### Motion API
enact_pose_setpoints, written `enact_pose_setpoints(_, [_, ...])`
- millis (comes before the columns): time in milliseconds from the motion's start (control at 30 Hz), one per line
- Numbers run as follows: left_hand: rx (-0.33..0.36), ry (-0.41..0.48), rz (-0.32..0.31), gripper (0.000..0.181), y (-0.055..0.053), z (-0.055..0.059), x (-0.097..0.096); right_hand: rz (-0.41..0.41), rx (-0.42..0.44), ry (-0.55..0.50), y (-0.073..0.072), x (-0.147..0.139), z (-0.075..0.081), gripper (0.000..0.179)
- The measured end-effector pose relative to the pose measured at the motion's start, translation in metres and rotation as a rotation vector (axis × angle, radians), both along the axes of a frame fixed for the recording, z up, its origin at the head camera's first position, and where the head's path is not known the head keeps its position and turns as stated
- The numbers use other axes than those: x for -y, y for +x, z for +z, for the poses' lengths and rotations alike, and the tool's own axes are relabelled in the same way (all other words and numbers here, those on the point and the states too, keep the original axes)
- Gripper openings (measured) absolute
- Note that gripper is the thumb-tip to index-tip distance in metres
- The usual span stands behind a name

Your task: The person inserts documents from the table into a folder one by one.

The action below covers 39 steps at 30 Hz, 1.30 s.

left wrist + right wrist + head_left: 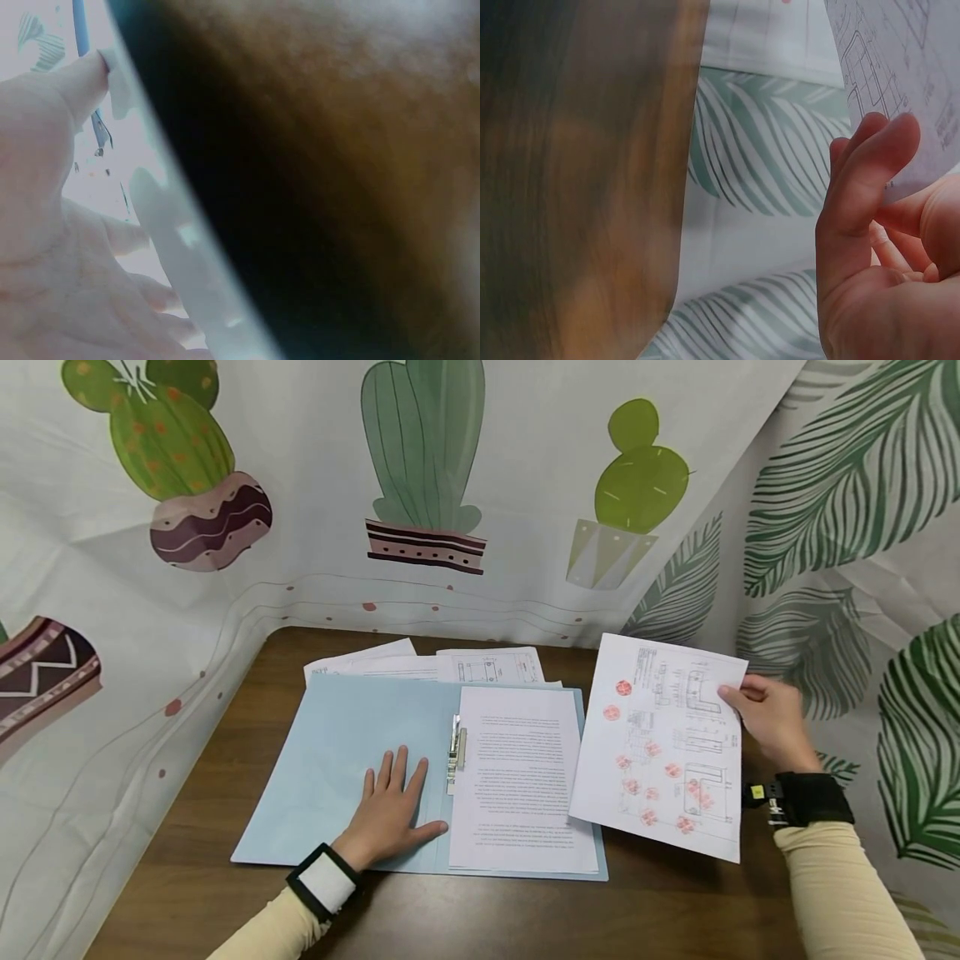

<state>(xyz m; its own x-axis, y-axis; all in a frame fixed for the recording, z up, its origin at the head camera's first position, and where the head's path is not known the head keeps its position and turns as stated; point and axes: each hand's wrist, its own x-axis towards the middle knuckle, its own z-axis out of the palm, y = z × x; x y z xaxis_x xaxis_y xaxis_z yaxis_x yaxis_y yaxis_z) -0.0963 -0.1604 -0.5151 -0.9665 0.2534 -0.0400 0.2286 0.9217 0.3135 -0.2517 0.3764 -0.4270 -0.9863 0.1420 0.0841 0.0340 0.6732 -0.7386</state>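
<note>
A light blue folder (337,735) lies spread out on the table, its metal clip (457,752) along the spine. My left hand (390,810) rests on the folder's left cover with fingers spread, the thumb pointing toward the spine. On the right side of the folder lies a printed text page (517,777). My right hand (776,718) pinches the upper right edge of a drawing sheet (667,752) between thumb and fingers. Line drawings and several red round stamps mark this sheet, which hangs tilted and overlaps the folder's right edge. In the right wrist view the fingers (870,172) grip the paper's corner.
Behind the folder, loose papers (367,660) and another drawing page (491,667) stick out past its top edge. The brown wooden table (510,914) is bordered by a cloth (315,527) printed with cacti and leaves.
</note>
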Motion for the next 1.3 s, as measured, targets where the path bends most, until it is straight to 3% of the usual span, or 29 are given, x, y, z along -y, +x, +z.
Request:
enact_pose_setpoints(367, [0.011, -0.008, 0.005, 0.099, -0.001, -0.001, 0.0, 0.026, -0.019, 0.009, -0.006, 0.021, -0.009, 0.035])
enact_pose_setpoints(1300, [-0.012, -0.018, 0.003, 0.1, -0.001, -0.004, 0.0, 0.14, 0.046, -0.138, -0.013, 0.082, -0.032, 0.031])
